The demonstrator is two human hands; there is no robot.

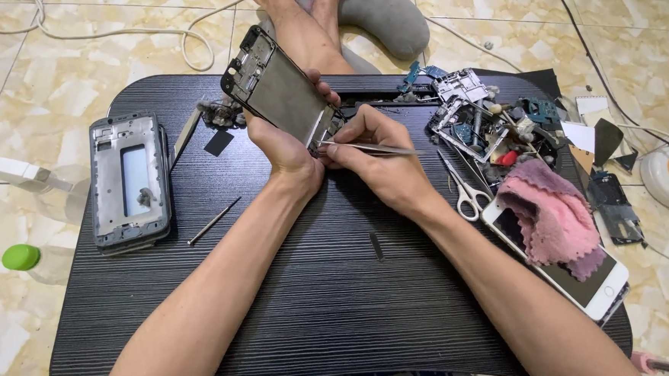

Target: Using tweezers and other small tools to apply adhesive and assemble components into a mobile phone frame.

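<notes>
Working on a phone frame with tweezers over my lap table.

My left hand (287, 148) grips a stripped phone frame (280, 88), fingers wrapped round its lower end, holding it tilted above the black table (318, 303) with its top corner pointing up and to the left. My right hand (379, 159) pinches thin metal tweezers (367, 147), their tip touching the frame's lower edge just beside my left thumb. Another gray phone frame (129, 180) lies flat on the left side of the table, with a thin metal pick (214, 221) near it. To my right sit scissors (464, 189), a heap of phone parts (484, 123), and a pink cloth (553, 215) draped over a white phone (591, 289).
</notes>
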